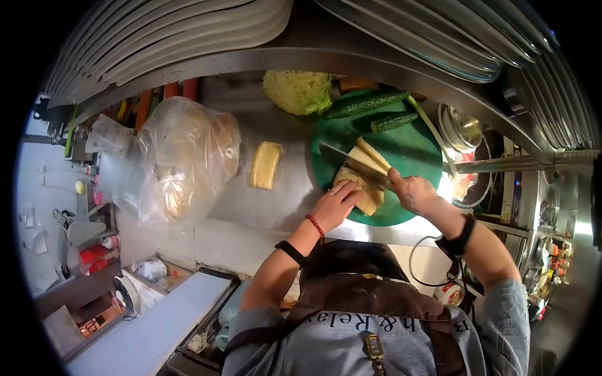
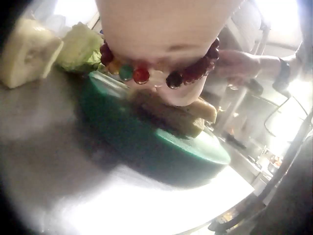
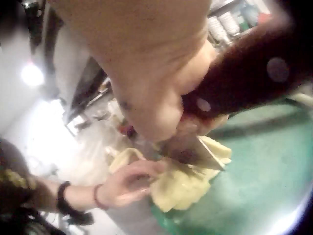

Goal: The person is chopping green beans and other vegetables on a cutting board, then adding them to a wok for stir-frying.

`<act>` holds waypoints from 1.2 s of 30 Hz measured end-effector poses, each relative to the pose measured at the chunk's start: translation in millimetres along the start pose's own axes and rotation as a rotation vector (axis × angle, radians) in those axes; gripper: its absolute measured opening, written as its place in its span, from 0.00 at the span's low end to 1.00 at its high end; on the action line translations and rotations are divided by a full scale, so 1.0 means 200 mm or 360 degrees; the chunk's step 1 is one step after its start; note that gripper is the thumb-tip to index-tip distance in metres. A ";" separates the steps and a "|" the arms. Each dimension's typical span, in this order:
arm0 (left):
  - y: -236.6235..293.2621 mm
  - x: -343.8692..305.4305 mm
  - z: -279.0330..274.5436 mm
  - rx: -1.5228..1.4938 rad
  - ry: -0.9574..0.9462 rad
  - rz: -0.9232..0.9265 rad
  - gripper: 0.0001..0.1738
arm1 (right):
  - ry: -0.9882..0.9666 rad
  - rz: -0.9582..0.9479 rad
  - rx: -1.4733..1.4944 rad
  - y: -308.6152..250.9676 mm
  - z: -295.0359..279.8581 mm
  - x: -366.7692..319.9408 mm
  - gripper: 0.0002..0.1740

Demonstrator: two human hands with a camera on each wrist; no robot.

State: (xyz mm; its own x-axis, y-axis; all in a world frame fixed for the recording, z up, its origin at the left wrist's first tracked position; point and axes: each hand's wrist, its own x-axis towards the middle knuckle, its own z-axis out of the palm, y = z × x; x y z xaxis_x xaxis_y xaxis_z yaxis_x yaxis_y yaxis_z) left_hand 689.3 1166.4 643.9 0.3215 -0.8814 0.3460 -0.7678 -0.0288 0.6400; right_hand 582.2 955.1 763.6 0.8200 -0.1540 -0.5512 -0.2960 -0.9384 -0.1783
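A yellow, spongy block point(image 1: 360, 191) lies on the round green board point(image 1: 411, 150), with a cut piece point(image 1: 373, 155) beyond the blade. The knife point(image 1: 367, 170) stands between the two parts, its dark riveted handle point(image 3: 244, 73) gripped by the right hand point(image 1: 414, 193). The left hand point(image 1: 333, 203) rests its fingers on the near part of the block, close to the blade; in the right wrist view the left hand point(image 3: 129, 183) touches the block's side. Beneath the left wrist, in the left wrist view, the block point(image 2: 171, 117) is partly hidden.
Another yellow block point(image 1: 266, 165) lies on the steel counter left of the board. Two cucumbers point(image 1: 367, 103) lie at the board's far side, beside a cabbage point(image 1: 298, 92). A plastic bag point(image 1: 188, 156) stands at the left, metal bowls point(image 1: 461, 128) at the right. Plates are stacked overhead.
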 end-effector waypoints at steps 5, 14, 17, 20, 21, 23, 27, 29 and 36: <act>-0.03 0.00 0.04 0.0171 -0.0043 -0.0054 0.16 | -0.0146 0.0064 -0.0136 -0.11 -0.16 -0.29 0.18; -0.05 -0.01 0.06 0.0124 0.0135 0.0034 0.13 | 0.0069 -0.0087 -0.0062 -0.08 -0.05 -0.01 0.16; -0.01 0.01 0.06 0.0207 0.0197 -0.0067 0.12 | -0.0117 0.0025 -0.0121 -0.18 -0.26 -0.28 0.17; -0.02 0.01 0.07 0.0278 0.0147 -0.0123 0.11 | 0.0061 0.0009 -0.0125 -0.12 -0.04 -0.28 0.17; -0.03 0.00 0.10 0.0226 0.0175 -0.0192 0.11 | 0.0150 -0.0016 -0.0073 -0.12 0.03 -0.23 0.15; -0.03 -0.03 0.13 0.0131 0.0164 -0.0239 0.09 | 0.0091 -0.0048 -0.0033 -0.10 0.21 -0.04 0.18; -0.03 -0.02 0.12 0.0166 0.0356 -0.0062 0.09 | 0.0111 -0.0093 0.0135 -0.11 0.09 0.08 0.18; -0.01 0.00 0.09 0.0178 0.0455 -0.0026 0.09 | 0.0094 -0.0079 0.0023 -0.14 -0.08 -0.07 0.16; -0.02 -0.02 0.13 0.0168 0.0393 -0.0106 0.08 | -0.0195 0.0159 0.0069 -0.20 -0.13 -0.30 0.15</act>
State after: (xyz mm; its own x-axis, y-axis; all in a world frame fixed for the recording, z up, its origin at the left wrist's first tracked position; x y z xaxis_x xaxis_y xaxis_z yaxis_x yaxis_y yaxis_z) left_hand 676.4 1157.2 623.1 0.4886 -0.7347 0.4706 -0.7897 -0.1431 0.5966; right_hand 558.1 994.0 825.1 0.7205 -0.2046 -0.6626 -0.3963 -0.9056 -0.1513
